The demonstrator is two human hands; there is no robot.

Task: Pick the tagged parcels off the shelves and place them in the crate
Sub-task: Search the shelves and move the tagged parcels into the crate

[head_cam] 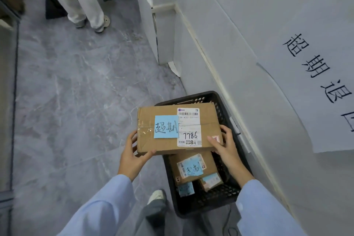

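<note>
I hold a flat cardboard parcel (162,143) over the black plastic crate (191,207). A blue handwritten tag and a white shipping label marked 7786 are stuck on its top. My left hand (134,155) grips its near left corner, thumb on the front edge. My right hand (224,145) grips its right end, thumb on top. Inside the crate lie a smaller blue-tagged box (193,166), another small box (210,181) and a loose blue tag (185,188).
The crate stands on the grey marble floor against a white wall (249,44) that carries a paper sign (325,82) with black characters. Another person's legs (84,2) stand at the far end of the aisle. My shoe (157,197) is just left of the crate.
</note>
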